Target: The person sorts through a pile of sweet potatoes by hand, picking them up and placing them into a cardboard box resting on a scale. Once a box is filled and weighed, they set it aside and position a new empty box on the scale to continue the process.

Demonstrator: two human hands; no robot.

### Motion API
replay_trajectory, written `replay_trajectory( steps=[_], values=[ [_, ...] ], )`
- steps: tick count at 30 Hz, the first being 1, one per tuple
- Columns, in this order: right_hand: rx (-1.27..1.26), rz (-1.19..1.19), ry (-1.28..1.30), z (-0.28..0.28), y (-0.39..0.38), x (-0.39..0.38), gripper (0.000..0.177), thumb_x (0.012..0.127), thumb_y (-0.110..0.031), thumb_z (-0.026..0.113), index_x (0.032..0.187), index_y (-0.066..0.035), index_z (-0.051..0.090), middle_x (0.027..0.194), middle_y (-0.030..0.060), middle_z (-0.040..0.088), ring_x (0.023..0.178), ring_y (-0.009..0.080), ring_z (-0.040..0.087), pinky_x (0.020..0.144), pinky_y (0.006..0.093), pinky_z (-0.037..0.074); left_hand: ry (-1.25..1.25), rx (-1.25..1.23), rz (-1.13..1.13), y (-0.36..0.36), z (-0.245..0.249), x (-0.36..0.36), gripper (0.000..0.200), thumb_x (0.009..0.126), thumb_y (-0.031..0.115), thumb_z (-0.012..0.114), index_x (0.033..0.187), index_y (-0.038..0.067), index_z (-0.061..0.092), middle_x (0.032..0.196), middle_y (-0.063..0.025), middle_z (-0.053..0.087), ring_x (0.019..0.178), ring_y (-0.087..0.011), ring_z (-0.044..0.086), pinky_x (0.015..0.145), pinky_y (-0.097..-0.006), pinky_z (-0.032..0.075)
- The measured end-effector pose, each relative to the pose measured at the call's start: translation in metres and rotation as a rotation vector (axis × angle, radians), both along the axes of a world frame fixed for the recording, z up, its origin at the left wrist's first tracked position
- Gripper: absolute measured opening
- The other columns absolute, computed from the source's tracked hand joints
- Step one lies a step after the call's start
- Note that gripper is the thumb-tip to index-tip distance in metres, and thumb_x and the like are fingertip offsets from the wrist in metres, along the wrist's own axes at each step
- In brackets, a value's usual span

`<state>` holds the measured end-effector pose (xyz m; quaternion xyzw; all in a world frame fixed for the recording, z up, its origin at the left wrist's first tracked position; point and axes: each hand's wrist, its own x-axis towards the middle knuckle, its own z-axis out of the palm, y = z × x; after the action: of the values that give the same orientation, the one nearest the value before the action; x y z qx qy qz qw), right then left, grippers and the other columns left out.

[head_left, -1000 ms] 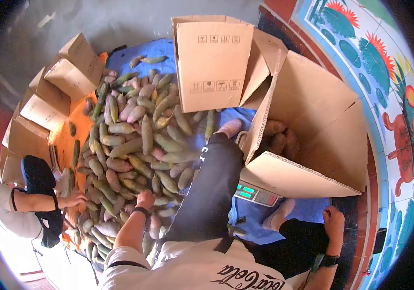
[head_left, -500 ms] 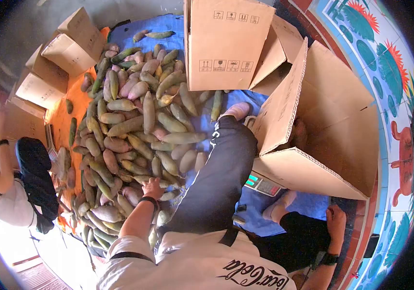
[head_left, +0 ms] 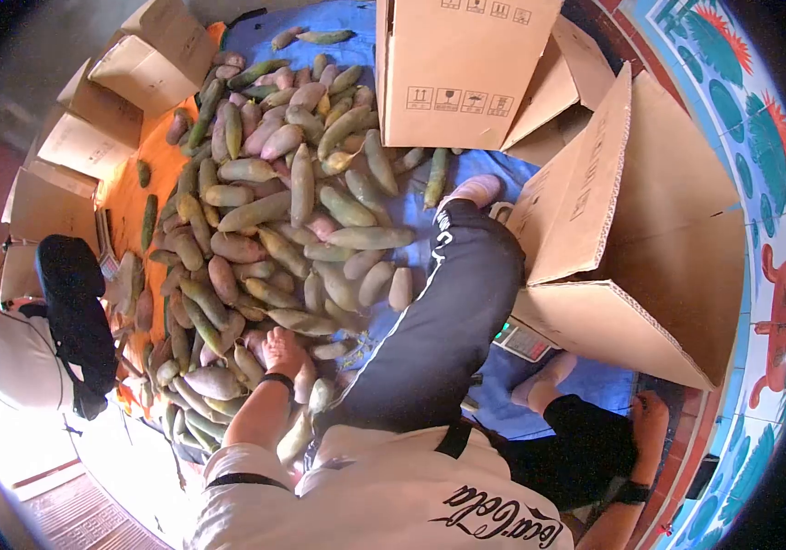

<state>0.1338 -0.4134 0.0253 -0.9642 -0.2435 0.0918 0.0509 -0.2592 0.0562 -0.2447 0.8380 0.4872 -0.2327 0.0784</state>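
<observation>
My left hand (head_left: 283, 353) is palm down on the near part of a large pile of long vegetables (head_left: 255, 213), green, yellowish and pinkish with tapered ends. Its fingers are stretched over them and look slightly blurred; no firm grip shows. Beside that wrist lies a pinkish vegetable (head_left: 304, 378), partly covered by the hand. My right hand (head_left: 650, 426) rests by my bent right knee, away from the pile, fingers loosely out, with nothing visible in it. A big open cardboard box (head_left: 659, 261) stands on a scale (head_left: 523, 341) to my right; shadow hides its inside.
A closed carton (head_left: 453, 82) with printed symbols stands beyond my left leg. More cartons (head_left: 150, 64) line the far left. On the left another person (head_left: 22, 353) sits by the pile. Blue sheeting (head_left: 393, 353) and orange sheeting (head_left: 127, 215) cover the floor.
The view has shifted, so the scene sits farther right and higher. My left hand has moved left and back toward me over the pile. My right hand stays by the knee.
</observation>
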Motion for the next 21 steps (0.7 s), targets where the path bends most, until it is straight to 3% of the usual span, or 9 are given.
replay_trajectory(
  steps=[3,6,7,11,15,18,20,21],
  values=[
    [-0.006,0.043,-0.054,0.000,0.003,0.001,0.012,0.077,-0.009,0.056,0.081,0.001,0.059,0.074,0.0192,0.060,0.061,0.0338,0.059,0.056,0.0391,0.046,0.043,0.071,0.044,0.009,0.009,-0.030,0.044,0.073,0.031,0.059,0.110,0.009,0.051,0.121,-0.0100,0.042,0.117,-0.0279,0.035,0.095,-0.0432,0.029],
    [-0.008,-0.006,-0.013,0.001,0.005,0.001,0.012,0.077,-0.010,0.056,0.082,0.001,0.059,0.075,0.0198,0.060,0.065,0.0345,0.059,0.058,0.0398,0.047,-0.003,0.036,0.140,0.017,0.020,-0.048,0.052,0.071,0.032,0.063,0.117,0.011,0.046,0.124,-0.0102,0.041,0.121,-0.0279,0.032,0.097,-0.0439,0.028],
    [-0.001,0.012,-0.027,-0.004,-0.003,0.005,0.012,0.077,-0.010,0.056,0.081,0.001,0.059,0.075,0.0200,0.060,0.066,0.0352,0.059,0.059,0.0405,0.046,0.051,0.016,0.182,0.019,0.024,-0.049,0.063,0.069,0.033,0.067,0.123,0.014,0.040,0.125,-0.0088,0.041,0.121,-0.0259,0.032,0.097,-0.0451,0.028],
    [0.006,0.016,-0.035,-0.005,-0.003,0.006,0.011,0.077,-0.010,0.056,0.079,0.001,0.058,0.075,0.0202,0.059,0.069,0.0377,0.057,0.060,0.0429,0.044,0.041,-0.047,0.218,0.026,0.033,-0.056,0.071,0.066,0.037,0.069,0.125,0.015,0.037,0.127,-0.0071,0.040,0.121,-0.0231,0.033,0.097,-0.0477,0.027],
    [0.019,0.028,-0.049,-0.006,-0.006,0.007,0.012,0.076,-0.011,0.057,0.077,0.001,0.056,0.074,0.0200,0.057,0.069,0.0386,0.055,0.059,0.0438,0.043,0.056,0.091,0.010,0.023,0.014,-0.076,0.067,0.065,0.036,0.070,0.121,0.014,0.039,0.122,-0.0064,0.044,0.121,-0.0231,0.034,0.096,-0.0484,0.027],
    [0.036,0.018,-0.042,-0.005,-0.003,0.007,0.013,0.076,-0.012,0.057,0.077,0.001,0.056,0.074,0.0199,0.056,0.069,0.0388,0.055,0.059,0.0438,0.043,0.196,0.131,-0.087,0.033,0.006,-0.079,0.054,0.072,0.029,0.064,0.118,0.014,0.041,0.116,-0.0049,0.048,0.118,-0.0219,0.037,0.092,-0.0470,0.031],
    [0.002,0.025,-0.061,-0.003,-0.002,0.004,0.011,0.075,-0.011,0.057,0.076,0.001,0.055,0.073,0.0197,0.056,0.069,0.0387,0.055,0.060,0.0433,0.043,0.314,0.072,-0.091,0.048,-0.027,-0.091,0.043,0.078,0.022,0.054,0.118,0.016,0.040,0.110,-0.0040,0.052,0.112,-0.0218,0.042,0.087,-0.0438,0.033],
    [0.005,0.018,-0.067,-0.005,-0.004,0.005,0.011,0.075,-0.011,0.057,0.076,0.001,0.055,0.073,0.0197,0.056,0.069,0.0387,0.055,0.060,0.0433,0.043,0.262,0.242,-0.227,0.040,-0.020,-0.090,0.033,0.081,0.016,0.046,0.114,0.017,0.046,0.101,-0.0031,0.057,0.102,-0.0205,0.048,0.084,-0.0410,0.034]
  ],
)
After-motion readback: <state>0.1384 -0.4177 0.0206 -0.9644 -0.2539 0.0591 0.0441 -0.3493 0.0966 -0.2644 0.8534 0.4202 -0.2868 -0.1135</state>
